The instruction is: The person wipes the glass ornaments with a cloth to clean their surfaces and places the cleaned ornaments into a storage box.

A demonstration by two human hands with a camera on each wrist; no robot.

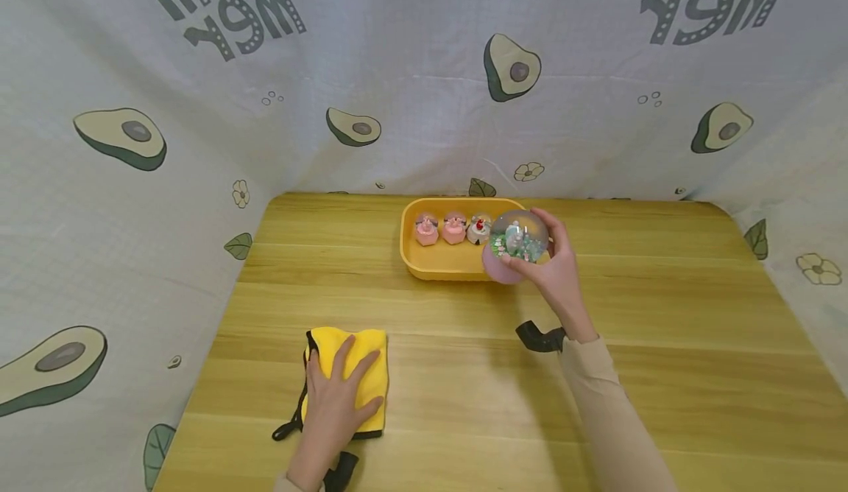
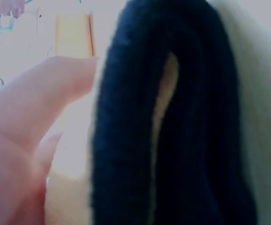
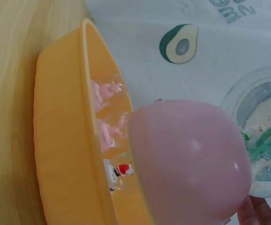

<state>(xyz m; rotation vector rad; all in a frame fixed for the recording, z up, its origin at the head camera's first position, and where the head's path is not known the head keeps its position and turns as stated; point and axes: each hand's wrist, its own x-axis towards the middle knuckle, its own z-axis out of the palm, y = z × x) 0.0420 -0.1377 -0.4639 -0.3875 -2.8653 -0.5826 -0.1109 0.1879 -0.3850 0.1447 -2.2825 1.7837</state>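
My right hand (image 1: 556,267) grips a snow globe (image 1: 519,236) by its glass ball, over the right end of a yellow tray (image 1: 442,268). The globe's pink base (image 3: 191,161) hangs beside the tray wall in the right wrist view. Inside the tray stand small globes: two pink ones (image 1: 427,230) and a white one with a red top (image 1: 478,230). My left hand (image 1: 334,403) rests spread, fingers apart, on a folded yellow cloth (image 1: 374,374) with dark edging. In the left wrist view the dark edge (image 2: 126,117) of the cloth fills much of the picture.
The wooden table (image 1: 450,389) runs back to a hanging cloth (image 1: 411,72) printed with avocados, which also closes off the left and right sides. A dark cord loop (image 1: 286,429) of the cloth lies to its left. The tray stands near the table's back edge.
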